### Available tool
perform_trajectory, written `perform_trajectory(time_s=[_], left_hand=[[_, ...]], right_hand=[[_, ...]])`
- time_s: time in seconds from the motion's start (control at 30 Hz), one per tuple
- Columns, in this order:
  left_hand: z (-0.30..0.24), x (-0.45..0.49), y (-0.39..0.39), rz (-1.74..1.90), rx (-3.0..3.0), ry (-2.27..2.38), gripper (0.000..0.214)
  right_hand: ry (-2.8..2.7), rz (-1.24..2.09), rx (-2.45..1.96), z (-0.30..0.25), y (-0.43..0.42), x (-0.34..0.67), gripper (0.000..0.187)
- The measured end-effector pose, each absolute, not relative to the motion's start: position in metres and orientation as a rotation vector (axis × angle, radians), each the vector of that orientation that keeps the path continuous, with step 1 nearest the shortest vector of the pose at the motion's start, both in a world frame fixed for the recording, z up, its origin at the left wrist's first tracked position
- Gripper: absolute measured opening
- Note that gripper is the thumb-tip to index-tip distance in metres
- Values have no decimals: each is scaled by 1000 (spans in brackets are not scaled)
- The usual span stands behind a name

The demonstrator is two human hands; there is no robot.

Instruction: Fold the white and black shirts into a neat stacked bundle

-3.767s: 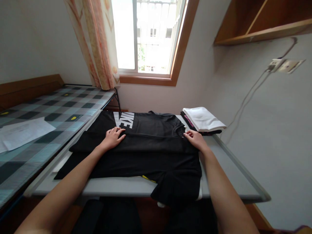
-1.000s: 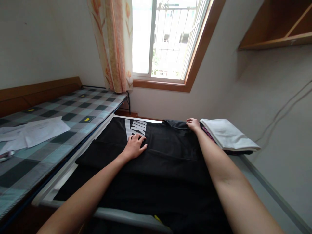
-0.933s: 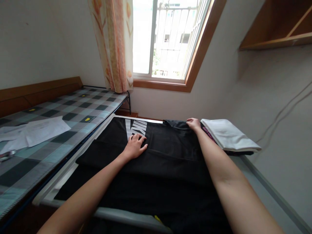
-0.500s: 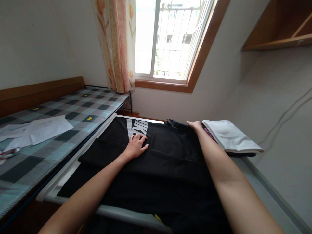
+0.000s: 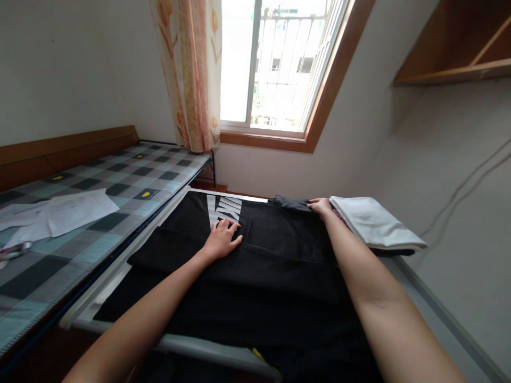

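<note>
A black T-shirt (image 5: 279, 260) with a large white print lies spread over a white table (image 5: 90, 314), a fold running across it and its near part hanging over the front edge. My left hand (image 5: 222, 238) rests on the cloth just below the print, its fingers spread. Farther right, my right hand (image 5: 320, 206) pinches the shirt's far right edge, where a strip of fabric is turned over and bunched. Beside that hand sits a stack of folded clothes, with a white garment (image 5: 371, 221) on top and dark fabric beneath.
Left of the table stands a bed with a checked mattress (image 5: 159, 165), holding white papers (image 5: 80, 213) and a small shiny item (image 5: 18, 250). A window (image 5: 279, 69) with a floral curtain (image 5: 195, 80) is ahead. A wooden shelf (image 5: 455, 74) hangs upper right.
At the far right edge, the turned strip of shirt has shifted slightly and looks more bunched by my right hand. My left hand stays in place on the cloth.
</note>
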State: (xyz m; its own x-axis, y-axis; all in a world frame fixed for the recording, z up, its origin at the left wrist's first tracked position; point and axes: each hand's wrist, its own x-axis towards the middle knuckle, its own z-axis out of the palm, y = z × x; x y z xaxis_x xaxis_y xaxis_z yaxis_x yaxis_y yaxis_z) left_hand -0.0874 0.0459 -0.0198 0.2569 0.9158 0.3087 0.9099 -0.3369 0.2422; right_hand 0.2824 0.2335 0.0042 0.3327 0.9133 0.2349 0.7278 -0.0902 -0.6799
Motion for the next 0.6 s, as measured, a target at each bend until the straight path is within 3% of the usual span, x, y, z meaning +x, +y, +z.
perform_trajectory(time_s=[0.27,0.4,0.5,0.6], left_hand=[[-21,-89,47,642,2471,1789,34],[-20,-88,47,623,2483,1801,35],[-19,-87,47,605,2487,1811,36],[-18,-87,47,597,2485,1809,36]], right_hand=[[-1347,450,-1703,37,211,268,35],[-1694,890,-1321,52,171,276,53],[-2068,1218,-1330,53,141,285,47],[-2222,1186,-1411,49,125,286,39]])
